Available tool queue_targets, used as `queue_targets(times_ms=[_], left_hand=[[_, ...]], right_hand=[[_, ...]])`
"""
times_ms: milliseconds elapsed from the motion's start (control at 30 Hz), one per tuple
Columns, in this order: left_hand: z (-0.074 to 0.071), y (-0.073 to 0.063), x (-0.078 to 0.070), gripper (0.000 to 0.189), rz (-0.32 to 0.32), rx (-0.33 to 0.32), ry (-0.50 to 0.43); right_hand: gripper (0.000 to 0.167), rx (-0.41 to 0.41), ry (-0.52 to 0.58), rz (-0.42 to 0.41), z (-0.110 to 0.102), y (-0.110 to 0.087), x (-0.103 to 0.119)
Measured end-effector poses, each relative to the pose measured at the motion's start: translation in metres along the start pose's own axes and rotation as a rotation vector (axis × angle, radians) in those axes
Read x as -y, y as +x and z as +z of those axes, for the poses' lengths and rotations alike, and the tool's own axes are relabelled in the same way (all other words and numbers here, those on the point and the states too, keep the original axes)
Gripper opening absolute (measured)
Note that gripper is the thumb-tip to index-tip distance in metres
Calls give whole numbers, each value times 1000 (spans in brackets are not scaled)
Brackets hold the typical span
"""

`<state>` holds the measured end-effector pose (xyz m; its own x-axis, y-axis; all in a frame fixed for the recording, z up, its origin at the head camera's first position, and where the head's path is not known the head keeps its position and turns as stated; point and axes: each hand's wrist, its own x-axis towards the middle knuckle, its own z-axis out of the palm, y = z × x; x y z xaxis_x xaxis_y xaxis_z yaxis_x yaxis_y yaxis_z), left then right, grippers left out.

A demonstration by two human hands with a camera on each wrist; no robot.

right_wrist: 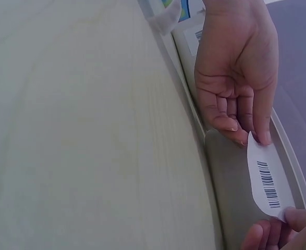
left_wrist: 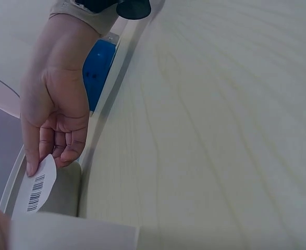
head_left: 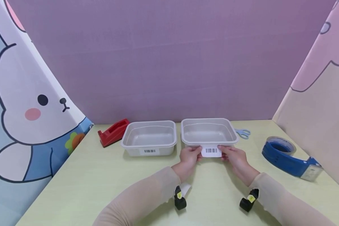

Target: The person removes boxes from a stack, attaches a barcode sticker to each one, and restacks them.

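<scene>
My left hand [head_left: 190, 158] and my right hand [head_left: 237, 159] pinch opposite ends of a white barcode label [head_left: 211, 151] at the front wall of the right-hand plastic container [head_left: 210, 130]. In the right wrist view the label [right_wrist: 266, 179] bows out along one edge, away from the container wall [right_wrist: 231, 182]. Thumbs lie on its printed face, with the other fingers curled behind. From the left wrist view, my right hand [left_wrist: 59, 104] holds the label's upper corner. A second container [head_left: 148, 135], to the left, carries a similar barcode label [head_left: 149, 151] flat on its front.
A red tape dispenser [head_left: 114, 132] stands behind the left container. Light-blue scissors [head_left: 244, 133] lie right of the other container. Farther right is a blue tape dispenser [head_left: 288, 160] with a tape roll. White paper [head_left: 185, 189] shows beside my left sleeve. A purple backdrop [head_left: 169, 62] rises behind the table.
</scene>
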<state>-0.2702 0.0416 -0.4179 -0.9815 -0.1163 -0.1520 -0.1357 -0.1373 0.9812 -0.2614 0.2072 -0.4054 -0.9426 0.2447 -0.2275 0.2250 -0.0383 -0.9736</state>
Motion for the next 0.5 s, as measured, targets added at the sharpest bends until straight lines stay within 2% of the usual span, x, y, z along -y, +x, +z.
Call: queue_targets(times_ms=[500], left_hand=[[0, 0, 0, 13, 26, 10, -6]], right_hand=[[23, -22, 17, -11, 1, 1, 1]])
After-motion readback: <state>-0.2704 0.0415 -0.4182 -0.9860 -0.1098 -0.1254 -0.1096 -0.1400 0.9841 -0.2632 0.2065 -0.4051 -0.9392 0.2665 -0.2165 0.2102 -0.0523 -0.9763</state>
